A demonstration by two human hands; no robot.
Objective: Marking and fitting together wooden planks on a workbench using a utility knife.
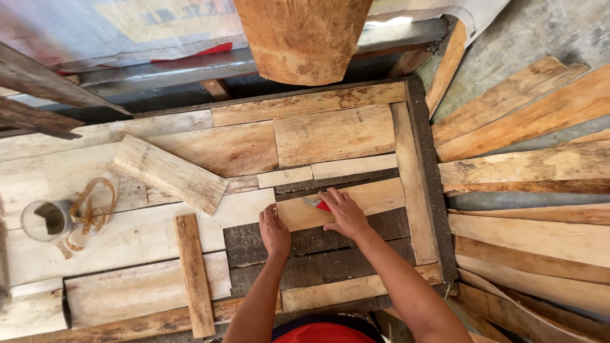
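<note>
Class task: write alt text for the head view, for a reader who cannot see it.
Two bare hands press a pale wooden board onto a patchwork wooden worktop; the right hand grips a red tool, the left hand lies flat. Loose planks lie right.

This is a rough woodworking spot, a makeshift carpentry workshop that looks partly open to the outside. The surface [76,190] filling most of the frame is itself patched together from unfinished boards of mixed sizes and colours, some pale, some dark and weathered. At the right of the frame a heap of raw offcut planks [527,165] fans out over a bare concrete floor [508,44]. A loose short board [170,173] lies at an angle at centre left, and a tin can [46,220] with a coiled strap [94,206] sits at the left edge. Along the top, a printed tarpaulin sheet [114,25] hangs behind a thick timber post [304,38].
</note>
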